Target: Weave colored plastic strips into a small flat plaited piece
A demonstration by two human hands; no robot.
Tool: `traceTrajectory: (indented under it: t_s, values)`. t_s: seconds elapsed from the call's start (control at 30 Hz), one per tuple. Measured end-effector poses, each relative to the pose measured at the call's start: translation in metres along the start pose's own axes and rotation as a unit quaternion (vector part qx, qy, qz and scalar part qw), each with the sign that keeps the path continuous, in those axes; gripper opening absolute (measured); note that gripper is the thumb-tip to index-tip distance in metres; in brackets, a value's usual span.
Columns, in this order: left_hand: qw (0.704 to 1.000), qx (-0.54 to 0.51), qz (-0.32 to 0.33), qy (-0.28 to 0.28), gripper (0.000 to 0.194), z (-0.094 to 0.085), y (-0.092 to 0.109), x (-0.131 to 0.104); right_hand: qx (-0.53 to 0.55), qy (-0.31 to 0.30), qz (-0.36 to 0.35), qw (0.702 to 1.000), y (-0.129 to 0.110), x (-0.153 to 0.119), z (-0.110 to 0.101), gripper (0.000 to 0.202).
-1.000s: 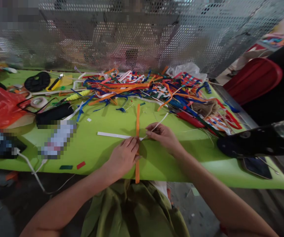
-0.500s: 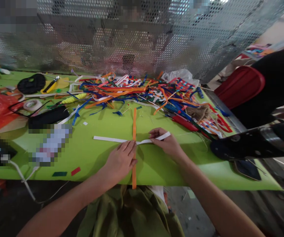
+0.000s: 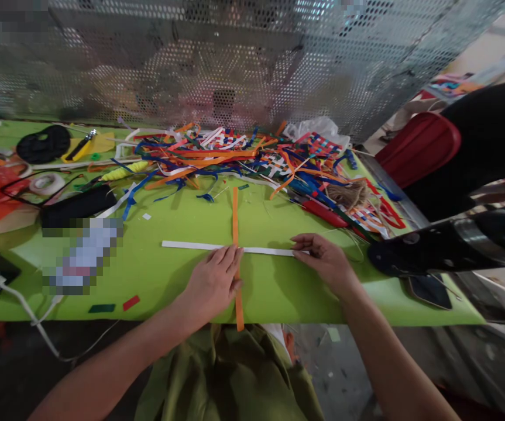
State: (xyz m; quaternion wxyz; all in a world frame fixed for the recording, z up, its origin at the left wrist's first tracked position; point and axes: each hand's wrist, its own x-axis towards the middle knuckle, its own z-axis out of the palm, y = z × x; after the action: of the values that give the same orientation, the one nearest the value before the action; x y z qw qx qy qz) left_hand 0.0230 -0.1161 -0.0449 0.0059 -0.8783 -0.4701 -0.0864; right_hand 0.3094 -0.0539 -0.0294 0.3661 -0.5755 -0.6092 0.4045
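Observation:
A white strip (image 3: 270,251) lies across an orange strip (image 3: 235,216) on the green tabletop (image 3: 147,275), the two forming a cross. My left hand (image 3: 215,278) lies flat over the crossing, its fingertips pressing on both strips and hiding part of them. At the white strip's right end, my right hand (image 3: 322,258) pinches the tip between thumb and fingers. The orange strip's lower end reaches over the table's front edge.
Behind the cross is a tangled pile of coloured strips (image 3: 217,155). At left are a black case (image 3: 79,206), a tape roll (image 3: 47,183), yellow-handled pliers (image 3: 79,146) and cables. A black machine arm (image 3: 432,245) juts in from the right.
My right hand has moved right along the white strip to its end. The strip's right part, bent and raised before, now runs nearly straight. The whole view has shifted slightly.

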Motion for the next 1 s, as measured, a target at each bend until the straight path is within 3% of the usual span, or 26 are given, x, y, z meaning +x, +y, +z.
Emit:
traceTrajectory:
  t_s: [0.33, 0.53, 0.8, 1.0]
  values:
    - [1.0, -0.021, -0.001, 0.007, 0.056, -0.005, -0.001, 0.001, 0.09, 0.001, 0.053, 0.994, -0.023, -0.007, 0.001, 0.051]
    - [1.0, -0.005, 0.013, -0.003, 0.059, -0.008, -0.004, 0.004, 0.094, -0.088, 0.051, 0.99, -0.027, 0.01, 0.014, 0.057]
    - [0.999, -0.034, 0.006, 0.005, 0.057, -0.004, -0.003, 0.002, -0.07, -0.167, -0.046, 0.982, -0.023, 0.026, 0.038, 0.036]
    - [0.999, -0.041, 0.001, -0.003, 0.057, -0.005, -0.002, 0.003, -0.09, -0.211, -0.126, 0.965, -0.035, 0.041, 0.05, 0.023]
